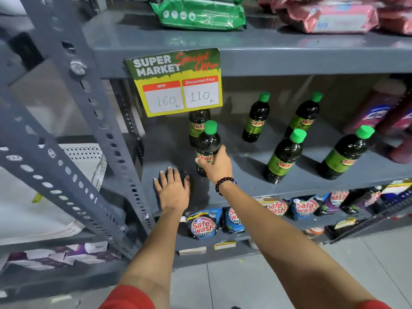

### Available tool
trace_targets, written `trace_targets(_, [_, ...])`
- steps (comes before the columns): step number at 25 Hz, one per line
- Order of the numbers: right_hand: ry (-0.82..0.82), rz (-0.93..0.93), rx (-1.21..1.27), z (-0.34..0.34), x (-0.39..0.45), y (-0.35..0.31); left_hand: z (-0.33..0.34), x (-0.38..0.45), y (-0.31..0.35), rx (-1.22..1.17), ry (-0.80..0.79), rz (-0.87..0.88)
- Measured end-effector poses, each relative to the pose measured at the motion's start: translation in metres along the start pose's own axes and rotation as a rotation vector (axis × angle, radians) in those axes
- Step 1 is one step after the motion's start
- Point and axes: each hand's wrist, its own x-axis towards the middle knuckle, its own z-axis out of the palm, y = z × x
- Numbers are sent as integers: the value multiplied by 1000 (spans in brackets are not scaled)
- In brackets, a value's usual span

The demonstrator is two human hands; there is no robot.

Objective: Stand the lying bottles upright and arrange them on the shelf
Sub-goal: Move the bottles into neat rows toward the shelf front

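Note:
Several dark bottles with green caps and green labels stand upright on the grey middle shelf. My right hand grips the lower body of the front left bottle, which stands on the shelf. Right behind it another bottle has its top hidden by the price sign. To the right stand more bottles: one at the back, one further right at the back, one in front and one at the front right. My left hand lies flat and open on the shelf, left of the held bottle.
A green and yellow price sign hangs from the upper shelf edge. Pink bottles stand at the right end. Detergent pouches fill the shelf below. The perforated grey upright stands to the left. Green and pink packs lie above.

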Motion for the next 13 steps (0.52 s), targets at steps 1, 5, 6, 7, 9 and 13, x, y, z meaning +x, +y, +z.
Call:
trace_targets(1, [0, -7, -5, -3, -8, 2, -1, 0, 0, -11, 1, 2])
trace_targets(5, [5, -20, -23, -8, -32, 7, -2, -1, -1, -14, -18, 4])
trace_targets(6, [8, -18, -23, -9, -36, 7, -2, -2, 0, -12, -20, 8])
trace_targets(7, [12, -16, -24, -10, -40, 8, -2, -2, -1, -11, -20, 12])
trace_targets(9, [12, -7, -17, -11, -45, 7, -3, -2, -1, -10, -22, 16])
trace_targets(13, [2, 2, -22, -13, -49, 6, -3, -1, -1, -7, -36, 12])
